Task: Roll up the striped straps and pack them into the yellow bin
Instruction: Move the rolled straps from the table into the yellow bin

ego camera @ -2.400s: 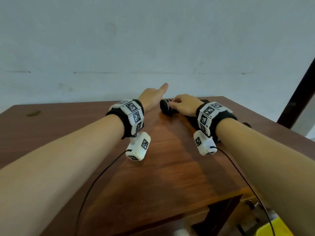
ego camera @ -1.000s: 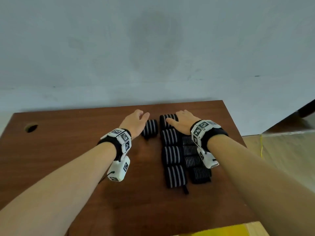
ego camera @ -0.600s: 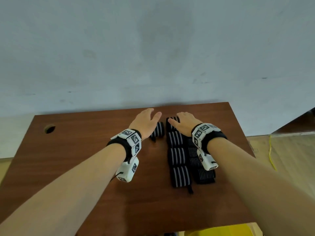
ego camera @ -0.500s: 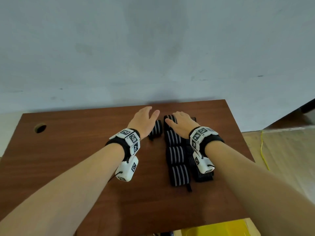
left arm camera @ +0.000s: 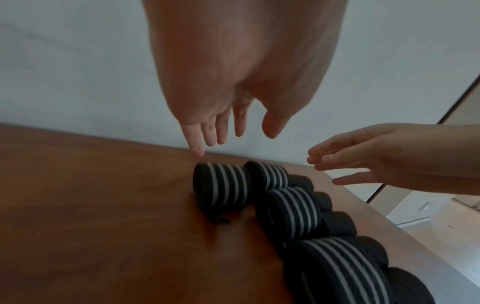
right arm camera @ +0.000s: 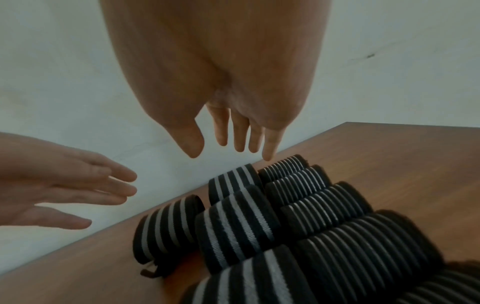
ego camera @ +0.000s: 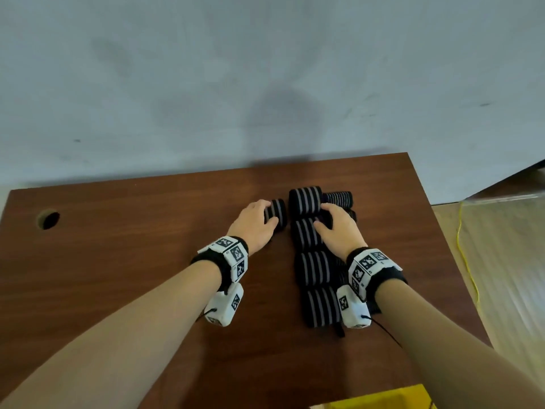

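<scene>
On table (ego camera: 147, 276), far right part: rolled striped straps (ego camera: 312, 270) lying in two touching columns, one single roll (ego camera: 277, 212) sitting just left of them. Rolling looking done; packing not yet begun, yellow bin (ego camera: 380, 399) showing only at bottom edge. Left hand (ego camera: 255, 227) hovering over single roll, right hand (ego camera: 336, 228) hovering over columns; both with fingers extended, gripping nothing.
</scene>
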`<state>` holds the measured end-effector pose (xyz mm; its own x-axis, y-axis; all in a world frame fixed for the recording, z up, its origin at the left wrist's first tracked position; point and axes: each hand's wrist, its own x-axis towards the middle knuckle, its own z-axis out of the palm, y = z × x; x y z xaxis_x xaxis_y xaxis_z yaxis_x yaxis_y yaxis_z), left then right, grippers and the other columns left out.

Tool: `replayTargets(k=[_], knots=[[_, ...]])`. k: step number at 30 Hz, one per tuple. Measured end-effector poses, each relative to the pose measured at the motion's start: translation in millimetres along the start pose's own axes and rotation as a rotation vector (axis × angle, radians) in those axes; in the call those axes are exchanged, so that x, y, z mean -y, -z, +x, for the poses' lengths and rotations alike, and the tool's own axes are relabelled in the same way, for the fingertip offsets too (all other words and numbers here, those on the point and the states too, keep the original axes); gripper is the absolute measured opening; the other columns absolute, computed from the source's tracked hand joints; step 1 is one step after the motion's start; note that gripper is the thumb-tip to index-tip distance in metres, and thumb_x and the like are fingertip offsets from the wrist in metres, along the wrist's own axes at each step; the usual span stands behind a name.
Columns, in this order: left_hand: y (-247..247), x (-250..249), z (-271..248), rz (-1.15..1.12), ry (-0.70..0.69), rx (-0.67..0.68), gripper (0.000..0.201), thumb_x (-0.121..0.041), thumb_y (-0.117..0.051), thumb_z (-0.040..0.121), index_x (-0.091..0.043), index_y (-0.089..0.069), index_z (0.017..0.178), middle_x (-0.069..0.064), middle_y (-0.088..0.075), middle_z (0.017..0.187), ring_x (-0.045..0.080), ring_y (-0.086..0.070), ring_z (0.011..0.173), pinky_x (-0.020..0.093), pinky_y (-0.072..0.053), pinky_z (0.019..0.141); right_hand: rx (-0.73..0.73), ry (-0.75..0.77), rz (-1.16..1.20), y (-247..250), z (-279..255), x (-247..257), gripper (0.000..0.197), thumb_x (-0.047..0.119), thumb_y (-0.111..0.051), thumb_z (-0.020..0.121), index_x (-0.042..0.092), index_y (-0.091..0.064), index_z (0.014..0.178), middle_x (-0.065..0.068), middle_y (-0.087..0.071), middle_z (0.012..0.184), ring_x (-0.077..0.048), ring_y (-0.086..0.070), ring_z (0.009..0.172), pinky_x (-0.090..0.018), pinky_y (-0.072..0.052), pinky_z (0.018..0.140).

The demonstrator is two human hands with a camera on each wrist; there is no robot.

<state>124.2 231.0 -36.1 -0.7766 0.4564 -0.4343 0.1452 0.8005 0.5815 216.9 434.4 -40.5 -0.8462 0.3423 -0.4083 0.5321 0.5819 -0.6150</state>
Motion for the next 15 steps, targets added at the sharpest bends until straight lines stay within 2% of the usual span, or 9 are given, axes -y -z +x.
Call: replayTargets(k=[4, 7, 10, 12, 15], knots=[[-22.5, 13.4, 13.9, 0.045, 0.062, 0.016, 0.064, -0.028, -0.061, 0.102, -0.018, -0.033, 0.158, 0.004, -0.029, 0.167, 0.024, -0.031, 0.152, 0.044, -0.037, 0.118, 0.063, 0.012, -0.038, 1.9, 6.9, -9.8, 0.054, 0.026, -0.057, 0.104, 0.017, -0.04, 0.155, -0.002, -0.042, 0.159, -0.022, -0.038, 0.148, -0.038, -0.036, 0.118], [-27.7, 20.6, 29.1, 0.048, 0.09, -0.032, 0.071, -0.029, -0.066, 0.1, -0.018, -0.028, 0.159, 0.007, -0.02, 0.17, 0.025, -0.021, 0.156, 0.044, -0.031, 0.123, 0.087, 0.014, -0.054, 3.6, 24.7, -5.6, 0.054, 0.025, -0.057, 0.104, 0.017, -0.04, 0.155, -0.003, -0.04, 0.16, -0.024, -0.037, 0.148, -0.038, -0.036, 0.117], [-25.5, 27.7, 47.4, -0.017, 0.134, -0.005, 0.077, -0.031, -0.067, 0.099, -0.023, -0.024, 0.162, 0.007, -0.01, 0.172, 0.028, -0.016, 0.158, 0.044, -0.029, 0.123, 0.088, 0.026, -0.036, 1.9, 46.7, 4.7, 0.055, 0.025, -0.057, 0.104, 0.016, -0.04, 0.155, -0.004, -0.04, 0.161, -0.024, -0.037, 0.148, -0.038, -0.036, 0.117], [-22.8, 32.7, 62.0, -0.036, 0.144, 0.03, 0.08, -0.033, -0.068, 0.098, -0.026, -0.021, 0.163, 0.005, -0.009, 0.173, 0.027, -0.017, 0.158, 0.045, -0.03, 0.122, 0.08, 0.03, -0.029, -0.9, 64.5, 11.2, 0.054, 0.025, -0.058, 0.104, 0.016, -0.04, 0.154, -0.004, -0.041, 0.16, -0.024, -0.037, 0.148, -0.037, -0.036, 0.116], [-21.6, 37.0, 77.6, -0.06, 0.136, 0.095, 0.086, -0.034, -0.071, 0.097, -0.024, -0.019, 0.164, 0.004, -0.016, 0.172, 0.024, -0.019, 0.158, 0.042, -0.027, 0.123, 0.058, 0.023, -0.029, -6.3, 92.0, 16.3, 0.054, 0.024, -0.059, 0.103, 0.015, -0.042, 0.153, -0.006, -0.041, 0.159, -0.026, -0.037, 0.147, -0.037, -0.036, 0.115]])
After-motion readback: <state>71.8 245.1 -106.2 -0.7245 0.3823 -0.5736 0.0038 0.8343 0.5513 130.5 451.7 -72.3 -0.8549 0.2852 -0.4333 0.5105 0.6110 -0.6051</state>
